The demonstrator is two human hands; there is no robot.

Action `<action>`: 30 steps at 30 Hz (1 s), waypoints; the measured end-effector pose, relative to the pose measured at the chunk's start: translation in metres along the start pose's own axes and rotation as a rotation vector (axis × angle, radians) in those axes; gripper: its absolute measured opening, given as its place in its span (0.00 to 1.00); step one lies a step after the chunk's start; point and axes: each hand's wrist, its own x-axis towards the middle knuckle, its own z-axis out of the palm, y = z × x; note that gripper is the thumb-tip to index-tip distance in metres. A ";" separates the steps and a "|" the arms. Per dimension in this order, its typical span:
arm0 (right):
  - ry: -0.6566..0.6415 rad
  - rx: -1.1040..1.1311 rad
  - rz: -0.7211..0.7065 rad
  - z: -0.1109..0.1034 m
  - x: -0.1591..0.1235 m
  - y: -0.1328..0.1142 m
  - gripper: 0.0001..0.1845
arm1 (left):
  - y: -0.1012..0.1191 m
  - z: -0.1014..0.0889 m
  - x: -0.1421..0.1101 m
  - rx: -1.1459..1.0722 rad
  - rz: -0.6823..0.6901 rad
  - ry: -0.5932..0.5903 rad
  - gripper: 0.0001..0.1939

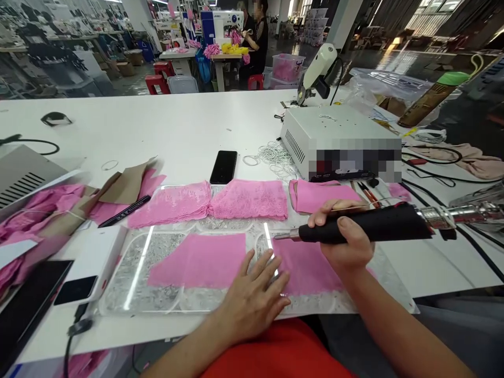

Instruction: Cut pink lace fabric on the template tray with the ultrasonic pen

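Note:
My right hand [346, 239] grips a black handheld tool [388, 223] with a narrow metal tip, which points left above the clear patterned mat. Beneath that hand lies a flat pink fabric piece [307, 273]. My left hand [258, 294] rests palm down with fingers spread, at the edge of another pink fabric piece [212, 261] and over the clear mat [134, 294]. Behind them are two stacks of pink lace pieces, the left stack [173, 205] and the right stack [250, 199]. A pink piece on card [326, 195] sits further right.
A grey box unit [338, 136] stands at the back right, with cables beside it. A phone [223, 167] and tangled white cord [275, 157] lie behind the lace. At left are a white device [90, 262], a black cutter [124, 211] and bundled pink fabric [43, 207]. A person works in the background.

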 end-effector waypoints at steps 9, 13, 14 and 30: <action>-0.014 -0.016 0.033 0.002 -0.001 0.000 0.05 | -0.001 0.000 0.000 -0.036 0.007 -0.025 0.17; -0.022 -0.023 0.024 0.004 0.001 0.000 0.04 | -0.003 -0.001 0.000 -0.044 0.020 -0.023 0.17; -0.019 -0.018 0.023 0.004 0.001 -0.001 0.04 | -0.003 -0.002 0.000 -0.044 0.025 -0.023 0.17; -0.086 0.090 0.096 -0.005 -0.009 -0.010 0.06 | -0.004 -0.008 -0.004 -0.099 0.046 -0.031 0.17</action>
